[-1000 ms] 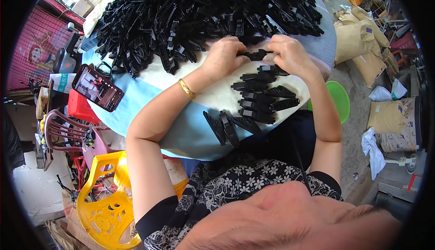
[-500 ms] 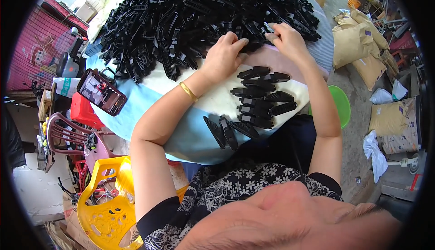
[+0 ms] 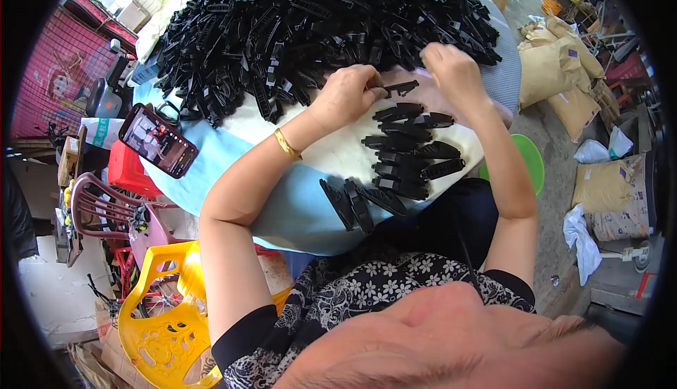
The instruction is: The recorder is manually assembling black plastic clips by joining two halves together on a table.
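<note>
My left hand (image 3: 347, 96), with a gold bangle at its wrist, pinches one end of a slim black plastic part (image 3: 403, 89) just above the cloth-covered table (image 3: 300, 177). My right hand (image 3: 455, 75) is at the near right edge of a big heap of similar black parts (image 3: 303, 29). Its fingers are curled together, and what they hold, if anything, is hidden. Nearer to me, a group of black parts (image 3: 402, 155) lies side by side on the cloth. Closer to the table's front edge, three more black parts (image 3: 358, 207) fan out.
A phone (image 3: 159, 141) with a lit screen is propped at the table's left edge. A yellow plastic chair (image 3: 169, 318) and a pink chair (image 3: 116, 209) stand to the left. On the right are a green basin (image 3: 529, 163) and stacked brown sacks (image 3: 553, 71).
My left hand has come slightly nearer to me, and a black part now sticks out from its fingers. My right hand has shifted a little right and its fingers have curled in.
</note>
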The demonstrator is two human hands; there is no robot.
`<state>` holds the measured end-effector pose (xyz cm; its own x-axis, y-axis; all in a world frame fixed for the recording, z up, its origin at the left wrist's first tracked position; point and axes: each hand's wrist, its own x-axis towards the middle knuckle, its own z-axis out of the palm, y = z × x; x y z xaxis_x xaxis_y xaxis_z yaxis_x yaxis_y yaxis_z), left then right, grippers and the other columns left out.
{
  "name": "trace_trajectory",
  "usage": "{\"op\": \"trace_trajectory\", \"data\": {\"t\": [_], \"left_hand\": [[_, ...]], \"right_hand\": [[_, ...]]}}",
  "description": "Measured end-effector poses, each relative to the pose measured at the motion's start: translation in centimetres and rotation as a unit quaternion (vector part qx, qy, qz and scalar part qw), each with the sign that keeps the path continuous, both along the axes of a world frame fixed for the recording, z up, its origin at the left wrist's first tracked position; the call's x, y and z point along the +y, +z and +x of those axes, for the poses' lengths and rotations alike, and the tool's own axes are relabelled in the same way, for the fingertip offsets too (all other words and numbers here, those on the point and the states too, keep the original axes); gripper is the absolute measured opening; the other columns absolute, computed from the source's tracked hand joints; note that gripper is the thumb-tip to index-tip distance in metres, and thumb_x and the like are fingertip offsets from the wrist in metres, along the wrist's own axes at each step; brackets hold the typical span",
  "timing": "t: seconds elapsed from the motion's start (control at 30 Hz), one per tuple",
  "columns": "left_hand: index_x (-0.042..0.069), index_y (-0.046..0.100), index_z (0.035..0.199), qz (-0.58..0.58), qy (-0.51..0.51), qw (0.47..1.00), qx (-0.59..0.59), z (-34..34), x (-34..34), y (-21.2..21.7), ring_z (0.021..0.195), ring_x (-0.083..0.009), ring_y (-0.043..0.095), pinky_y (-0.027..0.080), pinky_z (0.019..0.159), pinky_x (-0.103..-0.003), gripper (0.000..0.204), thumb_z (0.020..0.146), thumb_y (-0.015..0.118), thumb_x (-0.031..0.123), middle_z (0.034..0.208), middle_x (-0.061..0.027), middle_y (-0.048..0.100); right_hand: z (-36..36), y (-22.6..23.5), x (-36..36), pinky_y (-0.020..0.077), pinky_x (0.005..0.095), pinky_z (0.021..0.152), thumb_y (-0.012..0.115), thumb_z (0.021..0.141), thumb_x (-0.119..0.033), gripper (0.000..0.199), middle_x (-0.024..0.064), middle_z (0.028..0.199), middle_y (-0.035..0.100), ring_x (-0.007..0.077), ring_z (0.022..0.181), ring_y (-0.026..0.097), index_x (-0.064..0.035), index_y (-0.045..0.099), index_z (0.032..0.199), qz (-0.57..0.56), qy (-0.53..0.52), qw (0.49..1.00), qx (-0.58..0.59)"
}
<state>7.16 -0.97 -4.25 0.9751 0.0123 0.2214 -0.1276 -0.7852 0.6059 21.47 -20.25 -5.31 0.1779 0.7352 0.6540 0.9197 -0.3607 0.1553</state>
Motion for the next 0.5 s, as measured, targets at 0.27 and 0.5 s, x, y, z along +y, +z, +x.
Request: {"op": "trace_trajectory", "data": {"t": [0.27,0.5], "left_hand": [[0.002,0.065,0.102,-0.087,0.031,0.994,0.058,1.4,1.1,-1.5,0.066,-0.0139,0.059,0.049,0.064,-0.026,0.020,0.087,0.063,0.014,0.085,-0.0090,0.065],[0.004,0.068,0.099,-0.014,-0.022,0.999,0.019,0.5,0.5,-0.7,0.082,-0.0271,0.063,0.052,0.076,-0.034,0.023,0.077,0.069,0.012,0.091,-0.0143,0.061]], "right_hand": [[-2.9,-0.5,-1.7,0.0487,0.0310,0.064,0.071,0.073,-0.003,0.013,0.0085,0.078,0.059,0.0206,0.069,0.058,-0.0008,0.062,0.081,0.043,0.134,0.954,0.263],[-3.2,-0.1,-1.3,0.0483,0.0301,0.062,0.072,0.077,-0.009,0.014,0.0088,0.082,0.060,0.0199,0.070,0.060,0.0002,0.063,0.083,-0.038,-0.077,0.881,0.465]]}}
